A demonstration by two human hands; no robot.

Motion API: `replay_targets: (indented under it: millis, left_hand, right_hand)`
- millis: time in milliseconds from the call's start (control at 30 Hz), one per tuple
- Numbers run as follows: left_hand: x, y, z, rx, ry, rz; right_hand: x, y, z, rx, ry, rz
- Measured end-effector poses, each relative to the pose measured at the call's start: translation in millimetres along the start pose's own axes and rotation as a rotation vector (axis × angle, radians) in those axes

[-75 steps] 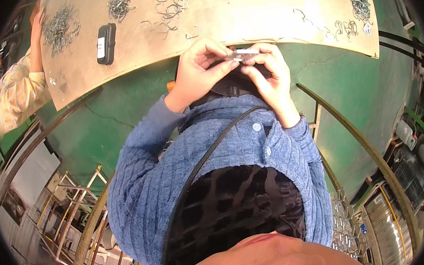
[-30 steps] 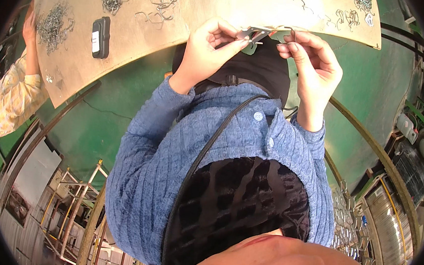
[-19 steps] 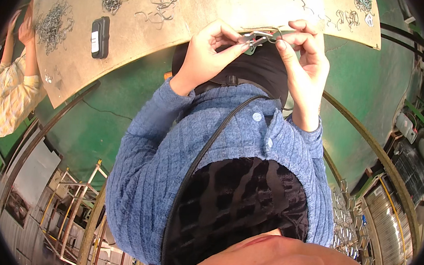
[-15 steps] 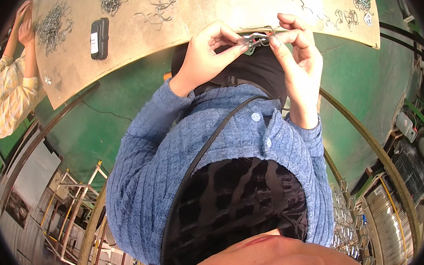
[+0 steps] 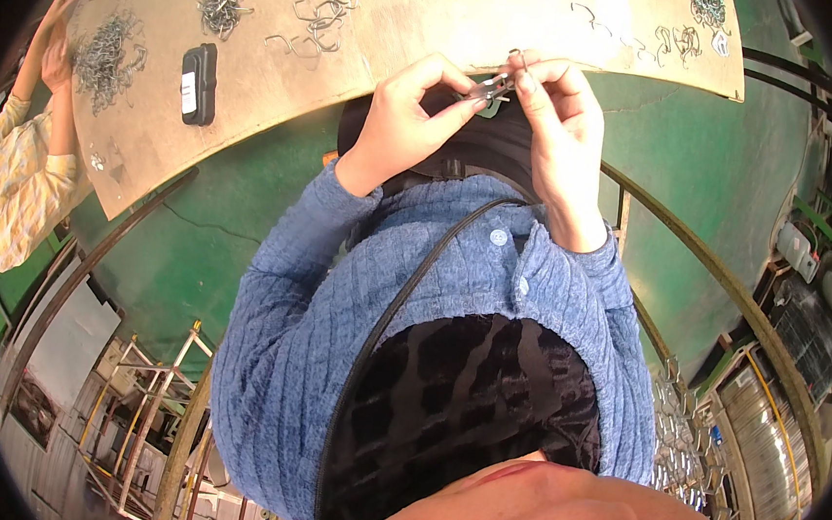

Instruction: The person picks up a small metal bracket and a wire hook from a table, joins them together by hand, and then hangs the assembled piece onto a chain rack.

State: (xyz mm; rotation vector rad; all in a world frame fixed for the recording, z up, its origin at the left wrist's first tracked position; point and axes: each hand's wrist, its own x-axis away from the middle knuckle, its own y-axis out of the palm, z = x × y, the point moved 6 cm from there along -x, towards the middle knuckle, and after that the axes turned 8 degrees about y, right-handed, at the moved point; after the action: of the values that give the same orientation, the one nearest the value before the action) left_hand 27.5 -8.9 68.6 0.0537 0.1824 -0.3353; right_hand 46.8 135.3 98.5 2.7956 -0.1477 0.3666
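Note:
My left hand (image 5: 410,115) is closed, thumb and forefinger pinching a small shiny metal piece (image 5: 493,88) at the table's near edge. Its exact kind is too small to tell. Beside it my right hand (image 5: 561,125) is closed on a thin bent wire hook (image 5: 520,59), which meets the metal piece. The right hand's fingers partly cover the hook. Beyond my hands, loose bent wire hooks (image 5: 323,8) lie scattered on the wooden table (image 5: 254,81).
A black case (image 5: 198,84) with a white label lies left on the table. Piles of wire pieces (image 5: 109,60) and hooks (image 5: 224,7) lie near it; more hooks (image 5: 682,43) sit at the right. At the far left, another person's hands (image 5: 57,61) reach over the table edge.
My right hand has moved left and slightly down, closer to my left hand, and its raised fingers have curled in. The metal piece is tilted more steeply.

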Motion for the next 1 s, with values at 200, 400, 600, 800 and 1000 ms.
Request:
replay_targets:
  millis: [200,400,600,800,1000]
  left_hand:
    - [-16.7,-1.2,16.4,-0.195,0.083,-0.251]
    - [-26.4,0.3,11.0,0.038,-0.032,-0.405]
    - [-27.6,6.3,12.4,0.06,-0.052,-0.385]
    - [-26.1,9.1,8.5,0.014,-0.045,-0.478]
    - [-87.6,-39.8,-12.8,-0.441,0.052,-0.203]
  right_hand:
    - [2.2,-4.1,-3.7,0.055,-0.143,-0.085]
    - [5.0,-6.8,-5.4,0.079,-0.219,-0.031]
    - [2.0,-6.2,-1.5,-0.034,-0.151,0.051]
    - [4.8,-6.5,3.2,-0.05,-0.237,-0.018]
    - [7.8,-1.3,0.0,0.021,-0.349,-0.078]
